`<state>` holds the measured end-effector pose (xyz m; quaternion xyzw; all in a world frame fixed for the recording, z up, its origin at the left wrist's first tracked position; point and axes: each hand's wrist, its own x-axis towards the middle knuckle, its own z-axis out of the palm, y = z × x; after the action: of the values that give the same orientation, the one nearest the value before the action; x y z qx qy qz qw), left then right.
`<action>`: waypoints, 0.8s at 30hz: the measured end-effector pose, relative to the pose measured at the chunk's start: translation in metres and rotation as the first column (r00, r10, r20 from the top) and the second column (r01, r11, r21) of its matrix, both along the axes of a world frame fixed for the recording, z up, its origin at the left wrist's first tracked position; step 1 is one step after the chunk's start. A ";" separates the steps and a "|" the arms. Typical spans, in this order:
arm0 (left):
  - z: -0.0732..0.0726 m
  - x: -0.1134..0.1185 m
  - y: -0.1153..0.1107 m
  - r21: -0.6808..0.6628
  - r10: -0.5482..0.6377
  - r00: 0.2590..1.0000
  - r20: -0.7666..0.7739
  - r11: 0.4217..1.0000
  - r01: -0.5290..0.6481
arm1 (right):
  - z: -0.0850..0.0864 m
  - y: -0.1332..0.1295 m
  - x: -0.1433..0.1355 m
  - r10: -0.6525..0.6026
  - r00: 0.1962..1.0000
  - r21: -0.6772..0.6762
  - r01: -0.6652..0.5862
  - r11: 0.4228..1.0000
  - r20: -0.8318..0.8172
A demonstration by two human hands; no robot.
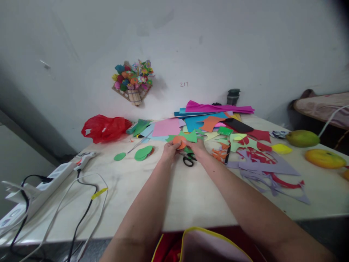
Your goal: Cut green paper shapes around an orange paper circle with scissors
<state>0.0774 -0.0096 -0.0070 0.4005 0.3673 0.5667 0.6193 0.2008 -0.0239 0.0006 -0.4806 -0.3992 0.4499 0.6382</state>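
Note:
An orange paper circle is between my hands over the middle of the table. My left hand pinches its left edge, thumb on top. My right hand has its fingers closed near the circle's right side, by a green paper scrap; what it grips is partly hidden. Below my right hand lie scissors with black handles, their blades mostly covered. To the left, several green paper ovals overlap on the table, with a single green oval beside them.
Coloured paper sheets and a red plastic bag lie at the back. Purple scraps spread on the right, near a mango. A power strip with cables occupies the left. A flower decoration hangs on the wall.

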 end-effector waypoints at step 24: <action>0.004 -0.017 0.012 -0.058 0.287 0.951 0.111 0.958 -0.282 | 0.045 -0.035 0.012 0.356 -0.203 -0.389 -0.154 0.908 0.912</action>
<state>0.0599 0.0027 -0.0027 0.2963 0.3954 0.6652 0.5598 0.2129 -0.0585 0.0453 -0.6002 -0.7956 0.0793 -0.0222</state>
